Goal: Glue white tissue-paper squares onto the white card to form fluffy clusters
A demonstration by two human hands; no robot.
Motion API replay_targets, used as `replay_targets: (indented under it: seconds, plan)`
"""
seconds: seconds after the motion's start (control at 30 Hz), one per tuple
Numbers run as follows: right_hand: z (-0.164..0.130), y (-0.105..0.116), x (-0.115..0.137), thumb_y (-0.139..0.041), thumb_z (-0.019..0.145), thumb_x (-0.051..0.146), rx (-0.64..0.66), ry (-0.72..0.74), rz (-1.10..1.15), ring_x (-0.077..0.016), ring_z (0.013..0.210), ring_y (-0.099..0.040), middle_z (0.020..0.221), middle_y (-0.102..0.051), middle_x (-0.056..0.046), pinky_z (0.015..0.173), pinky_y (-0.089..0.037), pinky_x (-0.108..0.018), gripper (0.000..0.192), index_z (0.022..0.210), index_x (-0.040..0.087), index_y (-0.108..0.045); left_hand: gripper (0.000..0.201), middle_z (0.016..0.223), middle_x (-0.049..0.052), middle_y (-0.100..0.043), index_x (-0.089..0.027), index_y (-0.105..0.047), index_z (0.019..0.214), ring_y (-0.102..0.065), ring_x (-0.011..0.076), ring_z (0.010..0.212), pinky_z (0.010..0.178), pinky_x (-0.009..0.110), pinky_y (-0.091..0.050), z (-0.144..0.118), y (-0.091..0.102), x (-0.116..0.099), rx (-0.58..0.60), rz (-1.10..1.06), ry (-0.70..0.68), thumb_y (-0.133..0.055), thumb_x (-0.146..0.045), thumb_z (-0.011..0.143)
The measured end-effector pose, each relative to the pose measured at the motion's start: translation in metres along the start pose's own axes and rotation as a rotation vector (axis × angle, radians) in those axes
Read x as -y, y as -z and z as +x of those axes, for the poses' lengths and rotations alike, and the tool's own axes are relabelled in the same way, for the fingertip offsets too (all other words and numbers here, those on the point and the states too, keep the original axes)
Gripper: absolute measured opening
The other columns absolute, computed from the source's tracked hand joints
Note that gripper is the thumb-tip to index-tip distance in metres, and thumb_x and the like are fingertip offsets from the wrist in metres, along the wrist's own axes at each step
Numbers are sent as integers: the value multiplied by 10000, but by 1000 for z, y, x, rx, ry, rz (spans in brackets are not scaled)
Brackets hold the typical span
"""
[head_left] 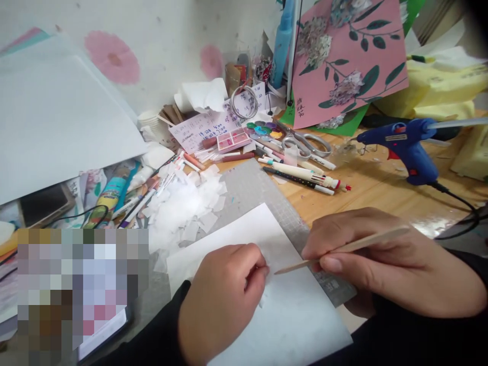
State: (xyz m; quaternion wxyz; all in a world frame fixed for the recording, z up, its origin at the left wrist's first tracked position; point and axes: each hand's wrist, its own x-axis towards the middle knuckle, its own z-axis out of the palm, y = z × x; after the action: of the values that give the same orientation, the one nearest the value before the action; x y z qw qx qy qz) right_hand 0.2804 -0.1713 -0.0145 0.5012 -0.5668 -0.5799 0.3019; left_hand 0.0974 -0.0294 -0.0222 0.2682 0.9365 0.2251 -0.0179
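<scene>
My right hand (385, 267) grips a thin wooden stick (343, 249), its tip pointing left toward my left hand. My left hand (224, 295) is curled over a white sheet of paper (297, 320), its fingertips pinching a small scrap of white paper at the stick's tip. The sheet lies on a grey cutting mat (251, 188). A heap of torn white paper bits (186, 208) sits just left of the mat.
A blue glue gun (409, 145) with its cord lies at the right. Scissors (305, 142), several pens (305, 175), a pink paint palette (233, 140) and a wire coil (244, 101) crowd the back. A pink flower picture (343, 61) leans behind. Large white paper (57, 117) covers the left.
</scene>
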Motion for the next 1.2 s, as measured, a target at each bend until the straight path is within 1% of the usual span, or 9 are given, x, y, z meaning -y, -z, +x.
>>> replay_targets:
  seconds: [0.1,0.2,0.43,0.5,0.7,0.87,1.0,1.1,1.2]
  plan:
    - [2,-4,-6,-548,891,174,34,53,-52,-109,608,-610,707,-668,-20,563,-487,-214,116,844,175,-654,150,612,-53,-535,-214,-505,671,-499,118,579,543,255,-327,2,-1,0,8,28,-26,-502,-140,802]
    - [5,-5,-8,-555,886,166,10,70,-70,-107,659,-633,751,-692,-29,608,-493,-199,115,844,163,-662,159,618,-54,-539,-214,-515,680,-503,116,585,554,256,-337,4,-1,1,27,61,-46,-510,-175,834]
    - [10,-8,-4,-568,868,166,-114,-6,34,-78,524,-555,662,-630,20,438,-388,-181,156,752,200,-667,130,639,-53,-577,-225,-565,730,-533,121,596,570,260,-355,3,1,5,44,90,-70,-513,-186,842]
    - [10,-9,-4,-567,861,167,-97,-15,23,-83,520,-552,656,-630,17,438,-391,-186,161,738,199,-665,130,646,-53,-586,-226,-565,734,-538,122,597,569,259,-360,4,1,5,47,84,-67,-506,-190,845]
    - [13,-13,-11,-518,882,168,-36,52,-77,-103,615,-600,747,-690,-12,552,-454,-207,216,732,194,-671,141,640,-54,-587,-223,-564,767,-533,112,575,559,247,-365,9,0,4,14,96,-102,-468,-169,856]
    - [16,-15,-16,-532,879,236,-48,-48,-21,-115,595,-597,757,-695,-13,537,-444,-229,233,703,207,-683,147,613,-56,-578,-222,-567,746,-517,105,544,540,241,-356,11,-1,5,5,112,-110,-472,-190,853]
    - [18,-16,-22,-587,864,321,-84,-216,57,-117,591,-579,756,-678,-15,511,-426,-234,261,648,201,-669,126,561,-77,-539,-240,-564,790,-492,99,505,523,235,-355,12,2,7,32,53,-47,-463,-222,863]
    - [21,-17,-26,-591,859,354,-94,-294,116,-124,591,-580,727,-667,-17,535,-445,-239,275,642,200,-659,21,556,-92,-520,-250,-538,818,-474,96,482,510,230,-360,11,5,8,45,-1,-27,-528,-268,821]
    - [23,-17,-27,-591,846,358,-85,-334,137,-121,567,-572,748,-674,-26,502,-434,-236,282,620,196,-642,180,640,-72,-534,-245,-539,809,-474,107,515,525,244,-374,10,7,8,41,64,-88,-661,-306,692]
